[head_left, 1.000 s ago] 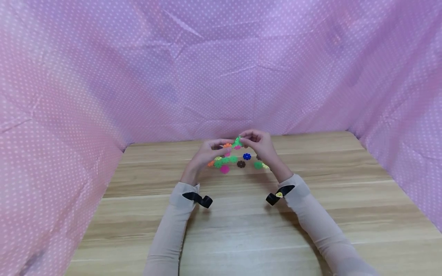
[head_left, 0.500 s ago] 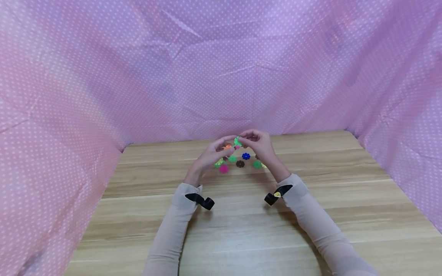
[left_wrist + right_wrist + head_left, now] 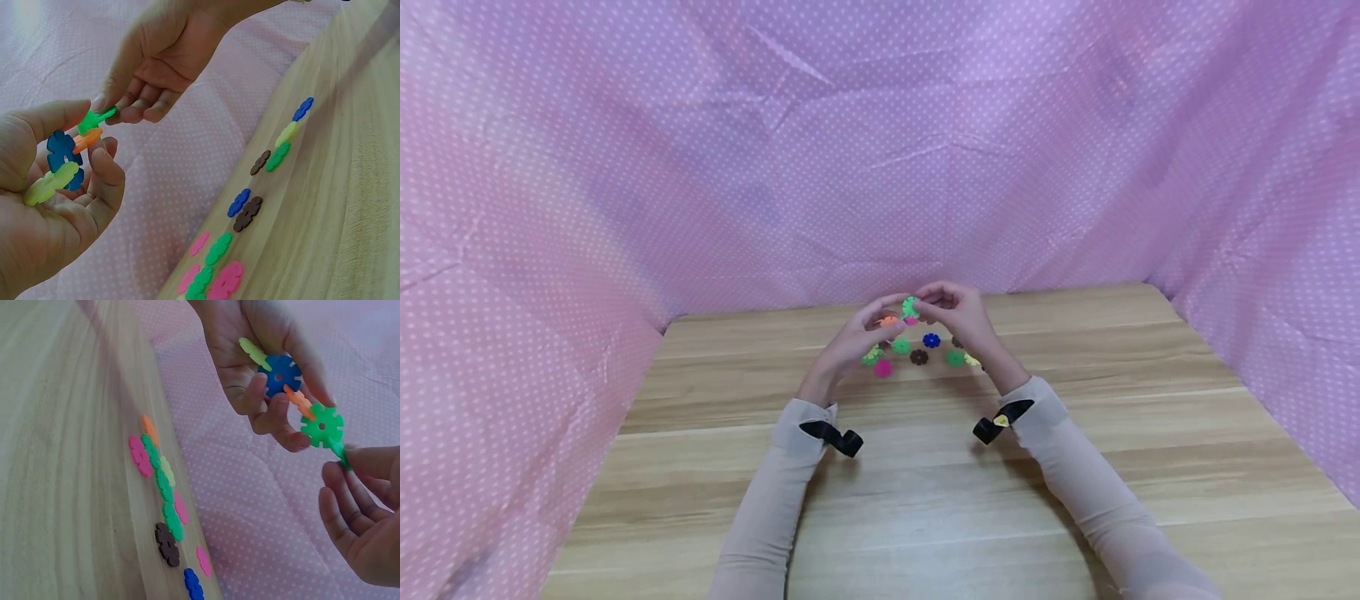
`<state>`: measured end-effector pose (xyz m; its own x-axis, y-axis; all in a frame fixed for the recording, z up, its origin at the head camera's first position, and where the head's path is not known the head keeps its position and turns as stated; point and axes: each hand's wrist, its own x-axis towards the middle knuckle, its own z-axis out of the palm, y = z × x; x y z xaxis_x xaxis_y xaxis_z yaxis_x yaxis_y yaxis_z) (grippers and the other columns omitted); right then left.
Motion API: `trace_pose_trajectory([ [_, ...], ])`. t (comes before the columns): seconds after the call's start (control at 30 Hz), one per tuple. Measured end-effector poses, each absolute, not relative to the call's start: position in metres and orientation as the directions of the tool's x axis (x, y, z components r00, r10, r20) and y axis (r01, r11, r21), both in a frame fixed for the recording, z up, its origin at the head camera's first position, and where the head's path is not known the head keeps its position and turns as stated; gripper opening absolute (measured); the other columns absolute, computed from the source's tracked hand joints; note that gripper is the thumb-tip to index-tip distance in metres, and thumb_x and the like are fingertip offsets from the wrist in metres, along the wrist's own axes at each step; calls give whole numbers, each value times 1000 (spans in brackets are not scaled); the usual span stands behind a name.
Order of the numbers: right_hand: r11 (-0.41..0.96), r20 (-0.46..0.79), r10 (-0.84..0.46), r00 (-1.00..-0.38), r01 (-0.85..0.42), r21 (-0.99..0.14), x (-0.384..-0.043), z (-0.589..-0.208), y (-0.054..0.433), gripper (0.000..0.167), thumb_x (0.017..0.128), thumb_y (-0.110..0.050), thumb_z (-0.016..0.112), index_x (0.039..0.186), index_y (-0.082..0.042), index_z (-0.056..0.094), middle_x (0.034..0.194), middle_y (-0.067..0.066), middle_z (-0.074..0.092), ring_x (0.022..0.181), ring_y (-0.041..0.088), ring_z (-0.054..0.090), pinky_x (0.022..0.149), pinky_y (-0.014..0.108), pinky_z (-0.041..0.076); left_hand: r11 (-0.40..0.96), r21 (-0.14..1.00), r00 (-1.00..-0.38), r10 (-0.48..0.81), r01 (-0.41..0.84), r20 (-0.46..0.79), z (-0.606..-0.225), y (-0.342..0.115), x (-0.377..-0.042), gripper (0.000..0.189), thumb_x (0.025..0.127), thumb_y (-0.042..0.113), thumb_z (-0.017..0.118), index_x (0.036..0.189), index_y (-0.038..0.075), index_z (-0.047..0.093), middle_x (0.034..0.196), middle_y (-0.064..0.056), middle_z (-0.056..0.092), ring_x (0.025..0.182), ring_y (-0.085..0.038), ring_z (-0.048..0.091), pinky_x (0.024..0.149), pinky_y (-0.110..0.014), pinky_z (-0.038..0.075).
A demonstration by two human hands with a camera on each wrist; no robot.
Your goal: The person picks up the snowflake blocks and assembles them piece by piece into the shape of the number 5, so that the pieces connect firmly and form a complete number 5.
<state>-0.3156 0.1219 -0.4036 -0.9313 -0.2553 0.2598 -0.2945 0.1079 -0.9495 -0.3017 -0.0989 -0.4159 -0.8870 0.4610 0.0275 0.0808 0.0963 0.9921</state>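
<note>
My left hand holds a short chain of notched plastic snowflake discs above the table's far part. In the right wrist view the chain runs from a yellow disc through a blue disc and an orange disc to a green disc. The left thumb and fingers lie around the blue and orange discs. At the chain's end, my right hand pinches a second green disc between thumb and forefinger. It meets the first green disc edge to edge; how deep the slots engage is hard to tell.
Loose discs lie on the wooden table beneath the hands, among them a blue disc, a brown disc and a pink disc. Pink dotted cloth hangs around the table's back and sides.
My left hand has turned and its fingers have risen nearer the right hand. A green disc now shows its face more fully to the head view. Both hands keep their hold.
</note>
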Motion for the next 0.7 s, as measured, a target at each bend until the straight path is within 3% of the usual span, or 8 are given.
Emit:
trace_pose_trajectory([
  [0.1, 113, 242, -298, -923, -286, -952, -317, -403, 124, 26, 95, -10, 72, 117, 4, 67, 105, 24, 72, 78, 10, 71, 74, 28, 61, 90, 992, -892, 450, 85, 36, -416, -102, -302, 48, 103, 24, 61, 150, 29, 48, 132, -15, 56, 97, -22, 56, 83, -32, 52],
  [0.17, 127, 221, -322, -921, -273, -953, -318, -403, 125, 27, 95, -9, 71, 119, 5, 66, 107, 28, 71, 78, 10, 71, 76, 31, 62, 81, 993, -896, 442, 89, 45, -416, -104, -302, 47, 103, 24, 61, 149, 29, 49, 133, -12, 57, 99, -23, 55, 81, -28, 51],
  [0.37, 241, 132, -416, -900, -249, -938, -318, -403, 126, 29, 96, -16, 72, 118, 3, 68, 103, 22, 73, 84, 21, 72, 74, 27, 60, 57, 993, -907, 416, 100, 67, -413, -111, -303, 47, 104, 26, 60, 150, 27, 49, 146, -3, 53, 124, -40, 51, 88, -30, 50],
  [0.53, 310, 61, -528, -847, -259, -915, -319, -402, 122, 25, 97, -17, 71, 115, 1, 71, 102, 20, 73, 91, 36, 70, 83, 46, 61, 57, 993, -914, 400, 100, 69, -408, -116, -304, 49, 102, 28, 62, 150, 30, 49, 148, -2, 52, 125, -41, 51, 90, -30, 49],
  [0.63, 338, 27, -590, -807, -278, -899, -320, -401, 121, 25, 96, -13, 70, 114, 4, 70, 105, 21, 73, 91, 30, 71, 90, 56, 58, 48, 994, -918, 391, 94, 68, -406, -119, -303, 50, 102, 26, 63, 150, 29, 49, 148, -5, 52, 122, -40, 52, 88, -29, 49],
  [0.7, 365, 16, -620, -784, -306, -879, -321, -402, 121, 25, 96, -11, 71, 115, 6, 70, 105, 19, 74, 91, 22, 70, 91, 51, 59, 39, 995, -921, 383, 89, 67, -405, -120, -303, 50, 102, 25, 63, 150, 27, 49, 149, -6, 51, 117, -34, 54, 87, -27, 49],
])
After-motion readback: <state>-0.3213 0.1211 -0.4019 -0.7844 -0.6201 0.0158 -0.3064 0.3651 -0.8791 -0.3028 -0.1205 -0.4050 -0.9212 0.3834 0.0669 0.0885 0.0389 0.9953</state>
